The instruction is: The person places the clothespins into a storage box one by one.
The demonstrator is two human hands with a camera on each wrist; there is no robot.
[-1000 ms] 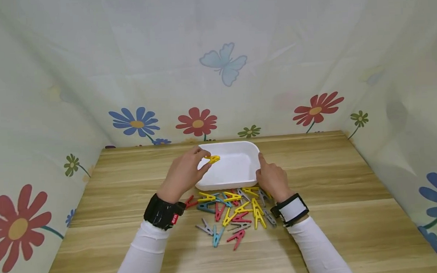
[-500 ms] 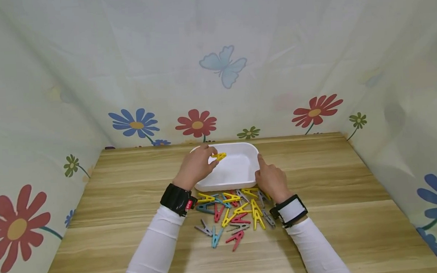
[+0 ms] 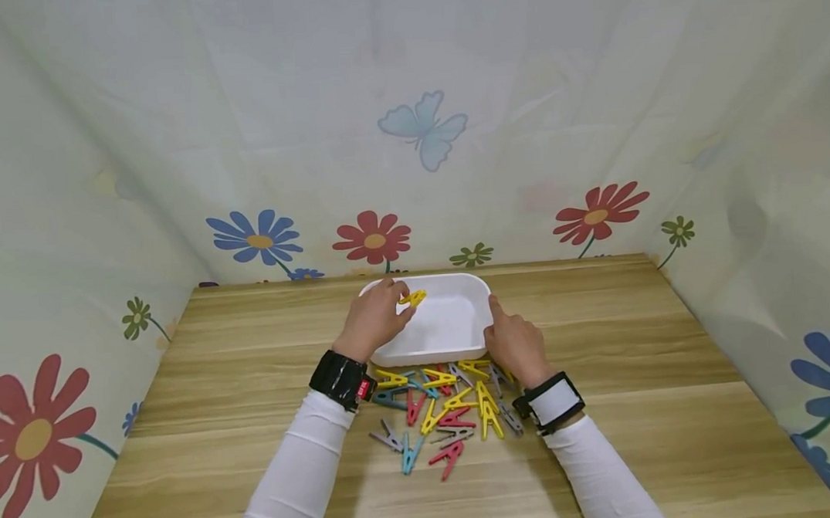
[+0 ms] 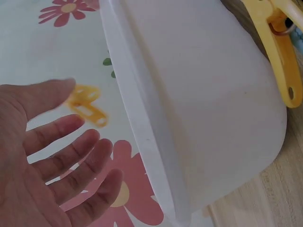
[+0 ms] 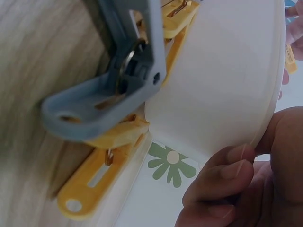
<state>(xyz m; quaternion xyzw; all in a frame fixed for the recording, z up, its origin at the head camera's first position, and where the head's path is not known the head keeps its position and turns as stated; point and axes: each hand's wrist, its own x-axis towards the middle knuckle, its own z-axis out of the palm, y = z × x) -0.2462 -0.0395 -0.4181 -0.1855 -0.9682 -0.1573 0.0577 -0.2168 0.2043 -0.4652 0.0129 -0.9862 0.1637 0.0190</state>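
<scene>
My left hand [image 3: 376,316] is over the left part of a white plastic tray [image 3: 452,319]. A yellow clothespin [image 3: 414,298] is between its thumb and index fingertips. In the left wrist view this clothespin [image 4: 87,105] is blurred at the thumb tip, and the other fingers are spread apart. My right hand [image 3: 518,346] holds the tray's right edge, its index finger along the rim. In the right wrist view its other fingers [image 5: 222,175] are curled against the tray's outer wall [image 5: 222,80]. The tray's inside shows bare white.
A loose pile of clothespins [image 3: 456,400] in yellow, red, blue and grey lies on the wooden table [image 3: 646,450], just in front of the tray. A grey clothespin [image 5: 113,80] is close to the right wrist. Behind the table hangs a flowered curtain [image 3: 285,141].
My left hand has moved right, bringing the yellow clothespin farther over the tray. In the last half second it has barely moved and the clothespin has tilted slightly. My right hand stays at the rim.
</scene>
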